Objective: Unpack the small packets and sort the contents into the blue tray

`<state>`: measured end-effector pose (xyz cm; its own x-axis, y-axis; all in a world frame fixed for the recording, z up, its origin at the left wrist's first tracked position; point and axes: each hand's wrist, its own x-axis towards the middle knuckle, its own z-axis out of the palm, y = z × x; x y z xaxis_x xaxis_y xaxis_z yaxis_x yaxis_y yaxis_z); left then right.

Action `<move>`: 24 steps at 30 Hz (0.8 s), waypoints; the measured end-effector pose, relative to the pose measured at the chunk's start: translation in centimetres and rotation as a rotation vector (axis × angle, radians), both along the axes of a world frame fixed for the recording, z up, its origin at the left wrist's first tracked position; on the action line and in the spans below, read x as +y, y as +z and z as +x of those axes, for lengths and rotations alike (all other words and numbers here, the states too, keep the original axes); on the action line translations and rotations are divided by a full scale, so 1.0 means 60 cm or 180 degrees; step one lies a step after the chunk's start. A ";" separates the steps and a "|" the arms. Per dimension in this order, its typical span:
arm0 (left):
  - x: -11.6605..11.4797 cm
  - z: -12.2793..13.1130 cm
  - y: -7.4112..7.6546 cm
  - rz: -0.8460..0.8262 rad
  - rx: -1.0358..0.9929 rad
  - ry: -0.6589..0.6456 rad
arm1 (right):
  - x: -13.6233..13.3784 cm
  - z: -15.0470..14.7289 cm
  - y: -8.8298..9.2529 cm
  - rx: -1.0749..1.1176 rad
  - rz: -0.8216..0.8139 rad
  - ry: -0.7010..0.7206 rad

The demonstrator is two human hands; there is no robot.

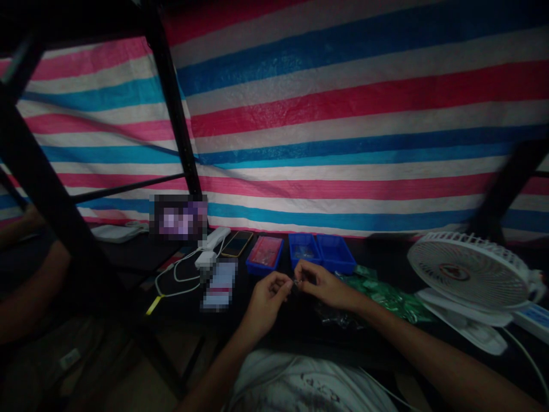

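Note:
My left hand (270, 294) and my right hand (323, 284) meet over the dark table, fingertips pinched close together. Between them is a tiny shiny piece (297, 282), too small and dim to name; both hands seem closed on it. Just beyond my hands stand a blue tray with a pink lining (265, 253) holding small clear pieces, a second blue tray (302, 249) with small pieces inside, and another blue tray (335, 254) beside it. Green plastic bags (386, 294) lie by my right forearm, and a clear plastic bag (337, 315) lies under it.
A white clip fan (467, 272) stands at the right. To the left are a phone (237, 244), a white power strip (214, 237) and a looped white cable (175, 279). Black metal posts (171, 97) frame the table before a striped sheet (343, 114). Another person's arm (34, 286) shows at far left.

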<state>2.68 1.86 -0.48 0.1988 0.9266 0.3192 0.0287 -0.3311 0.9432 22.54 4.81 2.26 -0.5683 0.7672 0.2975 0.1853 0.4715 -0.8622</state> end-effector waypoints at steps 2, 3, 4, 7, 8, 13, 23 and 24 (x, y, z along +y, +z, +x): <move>0.000 0.000 -0.001 0.0018 0.0002 0.0013 | -0.001 -0.001 0.000 -0.0030 0.0009 -0.0047; -0.001 0.000 -0.001 0.0034 0.0010 0.0032 | -0.001 -0.001 0.000 -0.0017 0.0024 -0.0060; -0.001 0.000 -0.002 0.0058 0.0021 0.0058 | -0.001 -0.001 0.000 0.0012 0.0044 -0.0068; 0.000 -0.002 -0.004 0.0125 0.0086 0.0123 | 0.001 -0.001 -0.002 0.0109 0.0044 -0.0063; 0.001 -0.003 -0.004 0.0122 0.0125 0.0126 | 0.002 -0.001 -0.003 0.0150 0.0007 -0.0058; 0.001 -0.003 -0.005 0.0016 0.0192 0.0070 | 0.006 -0.004 -0.003 0.0441 -0.0247 -0.0038; -0.005 -0.001 0.004 -0.0020 0.0083 -0.0022 | 0.007 0.002 0.002 0.0300 -0.0131 -0.0026; -0.005 -0.001 0.005 -0.0026 0.0033 -0.0030 | 0.008 0.003 0.003 0.0229 0.0073 -0.0111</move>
